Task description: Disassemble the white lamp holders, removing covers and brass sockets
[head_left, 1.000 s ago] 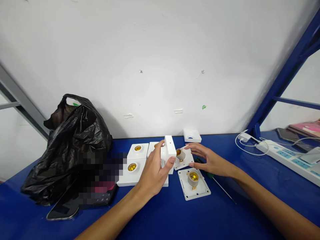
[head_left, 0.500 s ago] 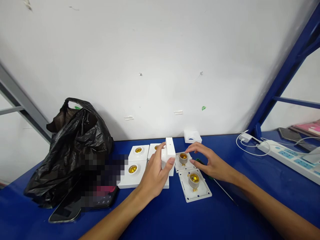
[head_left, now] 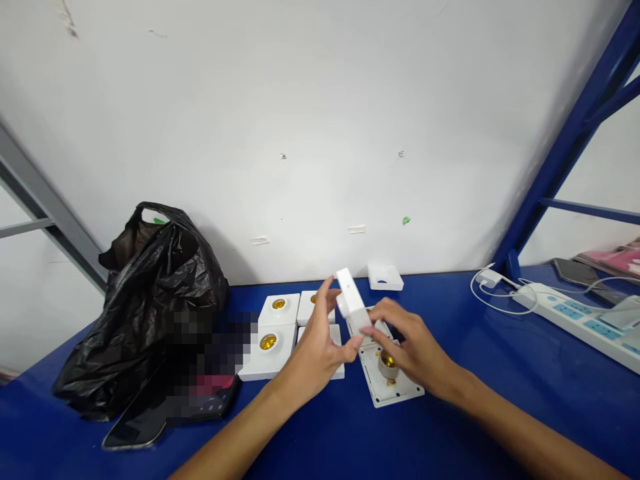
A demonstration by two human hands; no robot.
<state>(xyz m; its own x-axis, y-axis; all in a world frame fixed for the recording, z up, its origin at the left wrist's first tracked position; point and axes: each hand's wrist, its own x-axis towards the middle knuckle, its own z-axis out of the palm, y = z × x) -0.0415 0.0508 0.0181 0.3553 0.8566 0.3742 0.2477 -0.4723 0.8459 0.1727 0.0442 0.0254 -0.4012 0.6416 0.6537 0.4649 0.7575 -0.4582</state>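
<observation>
A white square lamp holder cover [head_left: 354, 297] is held up on edge and tilted above the table. My left hand [head_left: 315, 340] has its fingers and thumb around the cover's left side. Thumb and fingers of my right hand [head_left: 413, 337] pinch its lower right end. Below lie two lamp holder bases with brass sockets; the nearer base [head_left: 405, 390] is partly behind my right hand, and the farther one [head_left: 383, 327] is mostly hidden by the cover. Left of them sit several finished-looking white lamp holders [head_left: 280, 350] in two rows, some partly covered by my left hand.
Another white cover [head_left: 385, 277] lies by the wall. A black plastic bag [head_left: 150, 300] and phones [head_left: 137, 423] occupy the left of the blue table [head_left: 320, 440]. To the right are a power strip [head_left: 575, 320], a white charging cable [head_left: 475, 293] and a blue frame post [head_left: 555, 153].
My right hand has moved from the far base to the cover and taken hold of its lower end. The cover has turned from upright to tilted and shifted slightly right.
</observation>
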